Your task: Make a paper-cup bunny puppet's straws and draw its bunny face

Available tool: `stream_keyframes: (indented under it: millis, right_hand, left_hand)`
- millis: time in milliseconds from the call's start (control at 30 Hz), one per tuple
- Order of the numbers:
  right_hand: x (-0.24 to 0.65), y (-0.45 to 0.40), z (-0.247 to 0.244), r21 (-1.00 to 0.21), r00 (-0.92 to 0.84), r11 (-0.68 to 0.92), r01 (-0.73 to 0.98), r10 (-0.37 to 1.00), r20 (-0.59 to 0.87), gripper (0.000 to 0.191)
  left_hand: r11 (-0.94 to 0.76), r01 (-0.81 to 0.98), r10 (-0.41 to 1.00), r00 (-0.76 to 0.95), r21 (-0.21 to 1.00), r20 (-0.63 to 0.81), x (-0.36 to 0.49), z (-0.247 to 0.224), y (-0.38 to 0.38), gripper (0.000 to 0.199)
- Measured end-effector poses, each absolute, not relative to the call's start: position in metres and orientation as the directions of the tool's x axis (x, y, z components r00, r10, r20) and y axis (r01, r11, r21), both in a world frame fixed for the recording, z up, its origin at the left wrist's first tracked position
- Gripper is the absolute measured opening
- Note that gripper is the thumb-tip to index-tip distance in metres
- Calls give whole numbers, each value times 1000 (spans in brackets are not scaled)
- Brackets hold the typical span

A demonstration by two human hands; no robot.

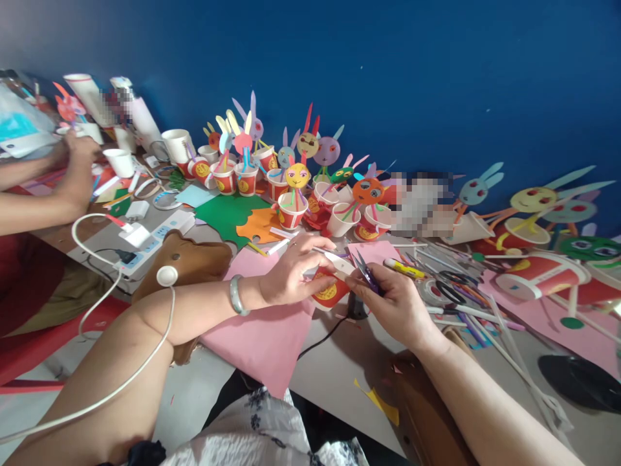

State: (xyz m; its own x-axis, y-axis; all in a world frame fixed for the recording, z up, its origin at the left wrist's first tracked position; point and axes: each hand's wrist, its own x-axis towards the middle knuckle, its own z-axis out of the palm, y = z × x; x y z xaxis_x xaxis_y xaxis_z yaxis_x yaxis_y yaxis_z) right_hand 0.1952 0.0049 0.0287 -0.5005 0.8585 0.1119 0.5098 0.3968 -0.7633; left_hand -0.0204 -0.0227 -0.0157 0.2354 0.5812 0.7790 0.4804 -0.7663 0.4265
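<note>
From my remote seat I see a blue wall (pixel 310 58) behind a grey table (pixel 334 382); the cup (pixel 327 296), red with a yellow emblem, is held over the table, tilted, its rim partly covered by fingers; the left hand (pixel 294 268) pinches it between thumb and fingers; the right hand (pixel 398 307) is closed around the scissors (pixel 365 272), blades pointing up just beside the cup, its fingertips at the cup's edge; how far the blades part, I cannot tell.

Left of the cup and nearer me lies a pink sheet (pixel 272 336); beyond the cup on its left are an orange sheet (pixel 262 224) and a green sheet (pixel 223 217); farther left of it, a brown bag (pixel 179 265) and a power strip (pixel 158 243); just right of it, a yellow marker (pixel 403 268); beyond it, paper rabbits (pixel 297 175) stand in other cups; well right of it, a black mouse (pixel 579 382); far left of it, a co-worker's arm (pixel 58 200).
</note>
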Motion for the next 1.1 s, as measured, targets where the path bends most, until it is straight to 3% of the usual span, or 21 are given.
stream_keyframes:
  millis: [333, 633, 800, 933, 1000, 1100]
  right_hand:
    - [191, -2, 31, -672, -527, 538, 509, 812, 251, 33]
    - [195, -1, 32, -676, -484, 502, 540, 842, 238, 27]
    - [198, 3, 30, -801, -435, 389, 454, 882, 182, 26]
    - [200, 10, 21, -888, -441, 306, 342, 887, 136, 29]
    - [202, 13, 17, -916, -468, 277, 289, 876, 117, 30]
    - [204, 16, 15, -931, -509, 262, 254, 855, 101, 31]
  left_hand:
    - [-751, 504, 590, 222, 426, 776, -17, -15, -24, 13]
    - [-770, 452, 617, 343, 451, 709, -17, -14, -27, 13]
    - [-667, 353, 740, 209, 656, 639, -19, -9, -29, 25]
    - [-496, 136, 868, 39, 858, 495, -18, -9, -25, 21]
    - [-370, -23, 925, 85, 929, 370, -18, -8, -22, 35]
    - [-145, -217, 931, 300, 965, 207, -19, -7, -20, 50]
